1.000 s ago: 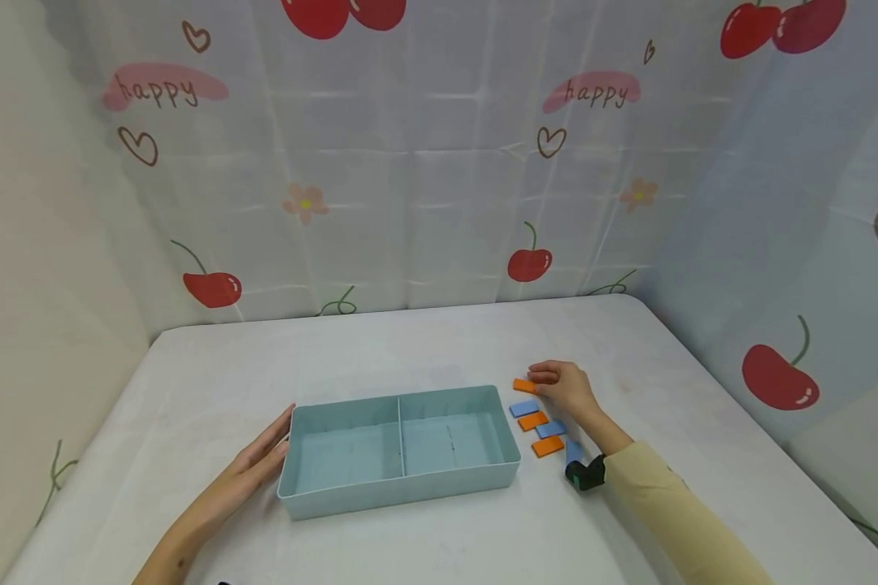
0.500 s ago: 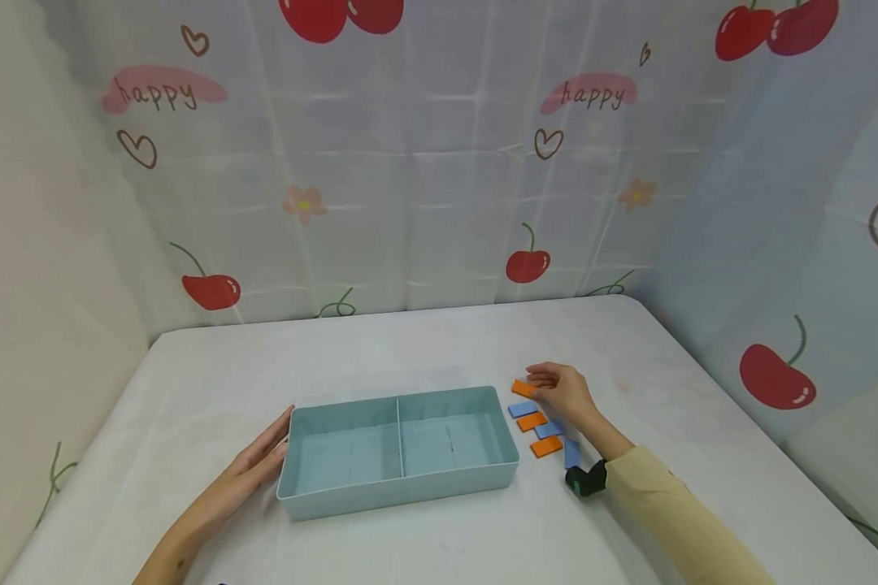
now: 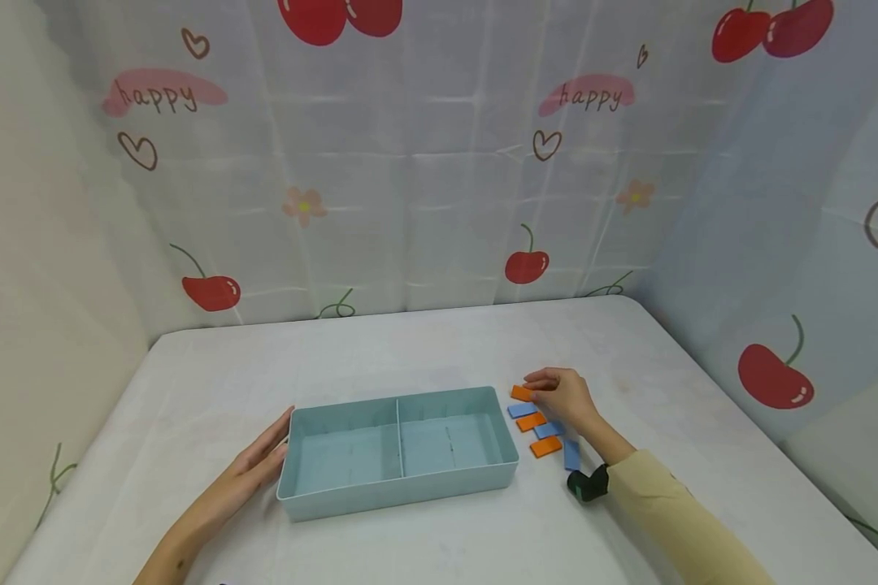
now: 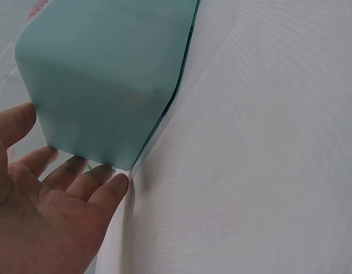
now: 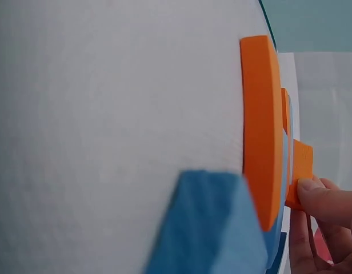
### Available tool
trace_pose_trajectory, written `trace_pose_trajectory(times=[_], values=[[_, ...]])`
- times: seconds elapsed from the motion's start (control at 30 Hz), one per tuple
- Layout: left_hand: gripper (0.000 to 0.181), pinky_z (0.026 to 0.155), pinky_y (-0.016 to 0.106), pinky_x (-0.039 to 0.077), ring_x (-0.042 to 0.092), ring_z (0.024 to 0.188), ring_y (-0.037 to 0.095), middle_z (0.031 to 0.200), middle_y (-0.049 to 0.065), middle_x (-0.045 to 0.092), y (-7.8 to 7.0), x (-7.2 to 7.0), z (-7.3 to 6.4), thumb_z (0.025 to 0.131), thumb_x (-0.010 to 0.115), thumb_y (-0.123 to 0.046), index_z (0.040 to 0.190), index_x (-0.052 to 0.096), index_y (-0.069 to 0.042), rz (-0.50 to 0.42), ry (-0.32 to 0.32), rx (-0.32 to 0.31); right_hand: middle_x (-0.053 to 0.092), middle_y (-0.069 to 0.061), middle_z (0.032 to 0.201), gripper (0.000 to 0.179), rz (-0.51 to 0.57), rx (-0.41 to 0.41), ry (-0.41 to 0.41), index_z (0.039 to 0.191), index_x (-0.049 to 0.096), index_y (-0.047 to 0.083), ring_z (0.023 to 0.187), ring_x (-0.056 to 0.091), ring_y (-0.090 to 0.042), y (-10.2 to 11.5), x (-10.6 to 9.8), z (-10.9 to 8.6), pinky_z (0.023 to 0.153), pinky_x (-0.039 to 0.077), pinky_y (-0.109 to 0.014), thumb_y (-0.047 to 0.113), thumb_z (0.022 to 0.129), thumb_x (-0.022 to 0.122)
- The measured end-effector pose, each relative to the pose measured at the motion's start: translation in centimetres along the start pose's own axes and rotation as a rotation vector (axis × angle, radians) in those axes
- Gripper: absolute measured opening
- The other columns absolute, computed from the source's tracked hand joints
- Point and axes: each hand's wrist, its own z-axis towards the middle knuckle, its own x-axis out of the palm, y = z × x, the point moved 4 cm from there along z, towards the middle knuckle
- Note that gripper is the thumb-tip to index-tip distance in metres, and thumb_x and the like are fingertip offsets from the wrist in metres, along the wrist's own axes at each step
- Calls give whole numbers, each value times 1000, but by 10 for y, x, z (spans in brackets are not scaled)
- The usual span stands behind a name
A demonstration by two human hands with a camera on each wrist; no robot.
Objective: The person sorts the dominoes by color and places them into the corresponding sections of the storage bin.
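Observation:
A pale blue-green box with two compartments stands on the table. My left hand rests against its left end; in the left wrist view the fingertips touch the box's end wall, fingers extended. Over at the right, my right hand pinches an orange block between thumb and fingers, and this block shows at the thumb tip in the right wrist view. Nearer me lie a blue block, an orange block, a second blue block, another orange block and a third blue block.
White cloth covers the table. A printed curtain hangs behind it and on both sides. By the right sleeve, a dark strap-like piece sits at the wrist, close to the nearest blue block.
My right hand has shifted slightly toward me with the orange block, which now sits closer to the blue block beside it. The left hand and box have stayed put.

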Motion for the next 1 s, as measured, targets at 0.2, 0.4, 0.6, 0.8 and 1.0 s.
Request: trace_pose_trajectory(times=[0.2,0.4,0.6,0.8,1.0], values=[[58,91,10,30,6,138,29,154,7,6,0,0,-1,103,37,-27,152,8,-16,-22,7,8,69,-10,95,19,34,34,20,104,68,-1,88,64,-24,0,-3,-2,78,53,-33,-2,85,66],[58,91,9,31,6,138,28,154,6,6,1,0,0,103,37,-27,152,8,-18,-32,5,0,67,-14,105,24,128,51,35,111,65,-4,98,62,-27,14,-11,-2,84,51,-34,2,88,64],[58,92,11,31,7,138,28,154,6,7,1,0,-1,103,37,-28,152,9,-18,-17,-2,0,64,-16,110,29,207,11,106,117,61,-6,102,60,-28,43,-12,-4,88,48,-36,4,90,61],[58,100,24,31,8,138,28,154,6,9,2,-2,0,103,38,-29,152,9,-19,6,-10,0,64,-16,112,30,257,-36,159,119,60,-5,102,61,-27,74,-11,-10,92,46,-40,4,91,60],[58,96,16,32,8,138,29,154,7,9,2,-2,0,103,38,-29,152,10,-18,7,-11,7,65,-13,111,31,302,-45,167,120,61,-3,102,61,-25,104,-10,-17,94,44,-42,7,91,62]])
